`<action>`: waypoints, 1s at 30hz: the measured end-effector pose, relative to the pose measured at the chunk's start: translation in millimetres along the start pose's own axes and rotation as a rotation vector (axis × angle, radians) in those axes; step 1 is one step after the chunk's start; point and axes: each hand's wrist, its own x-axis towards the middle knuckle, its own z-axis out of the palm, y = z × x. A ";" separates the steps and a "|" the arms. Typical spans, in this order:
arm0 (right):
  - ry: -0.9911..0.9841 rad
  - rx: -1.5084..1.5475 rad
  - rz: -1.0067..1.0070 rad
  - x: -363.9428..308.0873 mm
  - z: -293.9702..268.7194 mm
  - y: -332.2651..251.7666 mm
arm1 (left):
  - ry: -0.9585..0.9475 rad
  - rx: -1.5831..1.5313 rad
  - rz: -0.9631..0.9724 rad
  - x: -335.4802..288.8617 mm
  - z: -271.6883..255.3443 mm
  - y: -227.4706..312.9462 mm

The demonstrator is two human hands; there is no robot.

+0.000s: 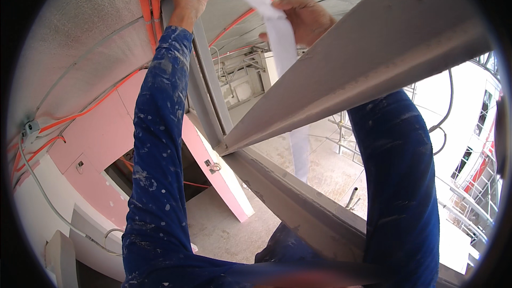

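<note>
A long white strip of tape or cloth [282, 42] runs from the top of a grey metal post rightward, then hangs far down behind a slanting grey beam [346, 69]. My left hand [190, 1] is raised against the post, its fingertips closed on the strip's upper end. Farther right, my right hand [306, 18] is slightly blurred. Its fingers meet the strip at a kink, while the thumb sticks out on the other side. Part of that hand and its wrist are hidden by the beam. Both arms wear blue sleeves with pale spatters on them.
Orange conduits [150, 0] run along the silvery ceiling. Below the slanting beam, a grey horizontal rail [298, 202] crosses in front of me. Pink wall panels [90, 160] stand at the left, over a concrete floor [213, 224]. Scaffolding [474, 202] shows outside at the right.
</note>
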 end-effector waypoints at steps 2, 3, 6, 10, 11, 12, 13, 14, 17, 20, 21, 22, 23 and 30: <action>-0.022 0.049 -0.122 -3.9 -3.1 -20.6 | -0.075 0.113 0.015 -2.8 2.8 4.6; -0.031 0.073 -0.183 -5.0 -1.5 -31.2 | -0.039 0.323 0.092 -3.5 4.1 3.1; -0.103 0.048 -0.295 -1.2 17.5 -66.9 | 0.024 0.796 0.313 -4.2 5.0 -9.5; 0.216 -0.064 -0.457 4.5 53.5 -101.5 | 0.046 1.052 0.498 -2.4 -3.9 -24.8; 0.150 -0.096 -0.429 4.8 61.0 -108.2 | 0.081 1.113 0.474 -1.9 -6.1 -26.0; 0.173 -0.101 -0.427 5.3 66.6 -112.9 | 0.088 1.162 0.548 -1.6 -8.3 -26.7; 0.156 -0.124 -0.442 6.4 71.5 -116.6 | 0.109 1.209 0.573 -2.4 -10.5 -26.7; 0.137 -0.146 -0.458 6.4 75.0 -121.3 | 0.131 1.251 0.591 -3.5 -11.8 -26.5; 0.078 -0.195 -0.525 9.9 83.0 -131.2 | 0.138 1.286 0.645 -8.2 -10.7 -24.2; 0.002 -0.228 -0.574 11.4 89.0 -139.1 | 0.111 1.423 1.100 -12.8 -4.8 -21.6; -0.019 -0.242 -0.583 11.9 91.1 -141.5 | 0.115 1.422 1.105 -13.7 -3.3 -20.3; -0.045 -0.255 -0.592 12.1 91.8 -142.9 | 0.119 1.423 1.109 -15.1 -3.5 -20.3; -0.073 -0.260 -0.594 13.0 93.4 -145.1 | 0.125 1.424 1.112 -16.0 -3.5 -18.2; -0.085 -0.390 -0.474 8.9 81.1 -141.5 | -0.122 1.532 0.979 -31.1 -33.3 -14.7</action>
